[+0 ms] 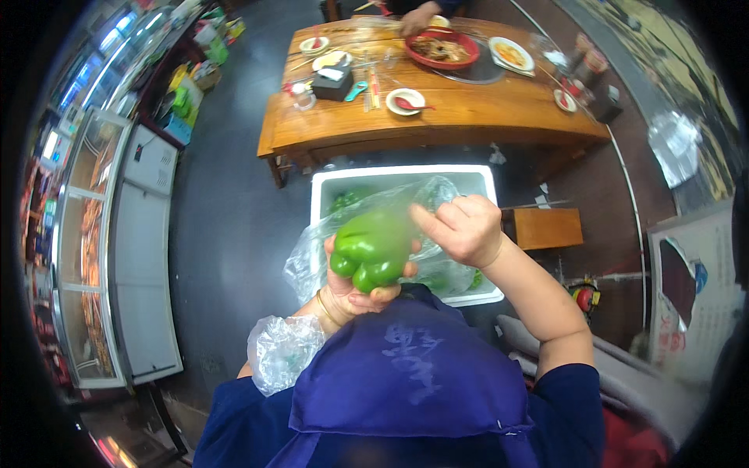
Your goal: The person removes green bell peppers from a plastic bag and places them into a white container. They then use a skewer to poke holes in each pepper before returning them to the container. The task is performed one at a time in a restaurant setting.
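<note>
My left hand (350, 299) is wrapped around a glossy green bell pepper (370, 248) from below, its lobed end turned toward me. At the pepper's far right side, my right hand (465, 228) has its fingers curled and one digit reaching to the pepper. That spot is blurred, so whether the digit touches it or the hand pinches something is unclear. Beneath both hands stands a white foam box (404, 170). A clear plastic bag (301, 266) lies across it and hangs over its left side. Green vegetables (351, 200) show inside, partly hidden by the bag.
Beyond the box is a wooden table (491, 108) with a red bowl (443, 50) of food, plates and a white bowl (405, 102). Another person's hand (418, 20) is beside the red bowl. A glass-fronted cabinet (90, 245) stands left; a wooden stool (548, 228) is right.
</note>
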### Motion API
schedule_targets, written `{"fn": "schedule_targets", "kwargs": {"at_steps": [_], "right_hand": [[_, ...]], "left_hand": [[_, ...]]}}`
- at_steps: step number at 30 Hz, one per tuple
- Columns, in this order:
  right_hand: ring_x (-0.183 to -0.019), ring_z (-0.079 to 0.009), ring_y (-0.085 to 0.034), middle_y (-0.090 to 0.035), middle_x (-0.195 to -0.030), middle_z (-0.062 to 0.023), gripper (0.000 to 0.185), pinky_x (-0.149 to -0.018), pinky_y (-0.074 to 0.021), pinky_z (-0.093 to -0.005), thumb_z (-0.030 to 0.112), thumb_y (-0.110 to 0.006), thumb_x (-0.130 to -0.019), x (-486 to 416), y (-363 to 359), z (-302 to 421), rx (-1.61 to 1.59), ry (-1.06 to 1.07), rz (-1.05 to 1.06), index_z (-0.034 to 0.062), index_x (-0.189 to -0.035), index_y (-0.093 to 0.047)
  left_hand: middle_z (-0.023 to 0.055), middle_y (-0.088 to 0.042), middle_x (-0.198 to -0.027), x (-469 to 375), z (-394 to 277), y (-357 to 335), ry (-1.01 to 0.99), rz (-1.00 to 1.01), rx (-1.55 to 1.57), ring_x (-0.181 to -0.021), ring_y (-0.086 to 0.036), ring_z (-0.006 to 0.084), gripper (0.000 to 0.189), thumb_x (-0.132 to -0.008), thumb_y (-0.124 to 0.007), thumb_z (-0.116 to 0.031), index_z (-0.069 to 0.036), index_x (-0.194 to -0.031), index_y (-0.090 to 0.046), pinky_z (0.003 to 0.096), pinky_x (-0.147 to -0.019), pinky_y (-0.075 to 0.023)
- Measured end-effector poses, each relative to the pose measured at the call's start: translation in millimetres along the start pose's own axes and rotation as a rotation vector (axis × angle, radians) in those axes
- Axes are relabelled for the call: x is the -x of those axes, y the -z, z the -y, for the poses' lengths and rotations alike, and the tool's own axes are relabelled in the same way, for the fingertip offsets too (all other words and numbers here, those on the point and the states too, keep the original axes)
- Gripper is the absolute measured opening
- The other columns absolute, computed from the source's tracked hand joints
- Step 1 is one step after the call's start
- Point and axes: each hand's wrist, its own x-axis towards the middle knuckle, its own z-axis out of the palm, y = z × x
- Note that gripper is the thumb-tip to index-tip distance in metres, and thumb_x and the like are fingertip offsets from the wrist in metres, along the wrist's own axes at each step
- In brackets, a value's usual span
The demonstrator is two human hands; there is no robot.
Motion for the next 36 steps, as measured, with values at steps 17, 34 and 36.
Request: {"fn": "schedule_targets", "kwargs": {"at_steps": [17,34,36], "right_hand": [[-0.066,-0.0274,-0.069,-0.071,-0.081,-0.0117,0.021,-0.059,-0.0535,-0.0334,0.009,-0.062,-0.093,183,-4,-37,-0.758,-1.14,0.115,0.0083,-0.112,-0.071],[-0.091,-0.0092,-0.061,-0.067,-0.103,-0.0073,0.032,-0.081,-0.0495,-0.0246,0.006,-0.046,-0.103,208,-35,-60,-1.4,-1.656,0.012,-0.0025,-0.131,-0.06],[-0.068,-0.0061,-0.054,-0.059,-0.079,0.0013,0.033,-0.061,-0.0445,-0.0222,0.009,-0.045,-0.104,231,-58,-75,-1.421,-1.812,0.081,0.0028,-0.133,-0.062]], "left_hand": [[0.0301,-0.054,-0.125,-118,-12,101,0.064,-0.519,-0.439,-0.08,-0.069,0.0374,0.103,-0.077,-0.072,-0.06,-0.006,-0.152,-0.028,0.0218,-0.039,-0.0471],[0.0126,-0.061,-0.121,-148,-30,124,0.222,-0.727,-0.995,-0.098,-0.066,0.0237,0.081,-0.08,-0.079,-0.037,-0.007,-0.144,-0.04,0.0308,-0.071,-0.0568],[0.009,-0.058,-0.12,-165,-20,113,0.315,-0.818,-1.452,-0.106,-0.059,0.0173,0.083,-0.076,-0.083,-0.026,-0.006,-0.142,-0.037,0.0333,-0.088,-0.0529]]}}
